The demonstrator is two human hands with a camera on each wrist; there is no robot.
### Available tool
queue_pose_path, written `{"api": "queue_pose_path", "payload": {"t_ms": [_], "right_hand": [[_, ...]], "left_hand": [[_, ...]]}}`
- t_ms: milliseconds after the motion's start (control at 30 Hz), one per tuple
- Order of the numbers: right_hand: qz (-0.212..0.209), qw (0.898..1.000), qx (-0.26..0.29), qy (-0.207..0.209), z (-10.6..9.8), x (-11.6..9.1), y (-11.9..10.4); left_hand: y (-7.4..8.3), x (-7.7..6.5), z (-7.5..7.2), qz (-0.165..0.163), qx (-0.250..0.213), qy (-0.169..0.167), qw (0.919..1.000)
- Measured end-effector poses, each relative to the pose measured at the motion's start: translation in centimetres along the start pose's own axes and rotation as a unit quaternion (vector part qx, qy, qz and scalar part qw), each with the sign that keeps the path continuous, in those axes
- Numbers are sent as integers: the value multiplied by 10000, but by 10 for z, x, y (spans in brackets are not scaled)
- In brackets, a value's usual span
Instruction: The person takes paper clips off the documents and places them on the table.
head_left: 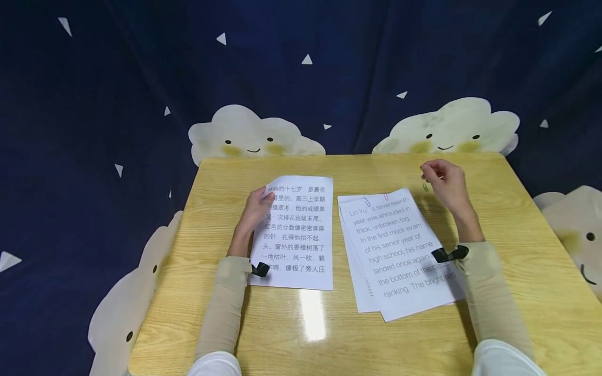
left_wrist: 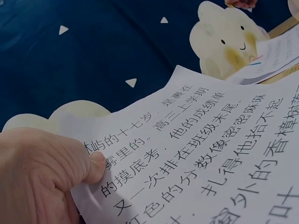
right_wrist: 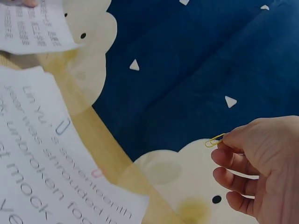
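Note:
Between thumb and fingers at its upper left edge, my left hand [head_left: 257, 206] holds white paper printed with Chinese text [head_left: 296, 235]. In the left wrist view the thumb [left_wrist: 97, 167] lies over the paper's front and the far edge is raised. My right hand [right_wrist: 261, 163] pinches a yellow paper clip [right_wrist: 215, 140] between thumb and forefinger, its other fingers loosely curled. In the head view this hand is beyond the English-text sheets [head_left: 400, 256], and a yellow-green clip [head_left: 425, 187] shows just below the fingertips; I cannot tell whether it is the pinched one.
A blue paper clip [head_left: 367, 202] and a red paper clip [head_left: 386, 196] are at the top edge of the overlapping English sheets. The wooden table [head_left: 211, 177] ends at a dark blue curtain [head_left: 263, 68] with cloud cutouts [head_left: 254, 130] along it.

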State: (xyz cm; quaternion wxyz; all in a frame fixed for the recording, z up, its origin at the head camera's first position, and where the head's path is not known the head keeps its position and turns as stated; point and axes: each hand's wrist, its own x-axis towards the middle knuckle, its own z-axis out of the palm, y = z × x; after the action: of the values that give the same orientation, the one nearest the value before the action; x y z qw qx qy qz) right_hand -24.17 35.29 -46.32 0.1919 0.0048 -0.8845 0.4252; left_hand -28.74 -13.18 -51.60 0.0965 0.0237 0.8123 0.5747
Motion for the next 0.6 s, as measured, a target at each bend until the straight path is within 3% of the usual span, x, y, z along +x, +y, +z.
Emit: {"api": "queue_pose_path", "payload": {"t_ms": [300, 600], "right_hand": [[240, 9995, -146, -166, -3, 2, 21], [592, 9961, -370, -537, -8, 4, 47]], "left_hand": [[-1, 3, -1, 208, 423, 387, 9981], [-7, 3, -2, 404, 510, 720, 9953]]}}
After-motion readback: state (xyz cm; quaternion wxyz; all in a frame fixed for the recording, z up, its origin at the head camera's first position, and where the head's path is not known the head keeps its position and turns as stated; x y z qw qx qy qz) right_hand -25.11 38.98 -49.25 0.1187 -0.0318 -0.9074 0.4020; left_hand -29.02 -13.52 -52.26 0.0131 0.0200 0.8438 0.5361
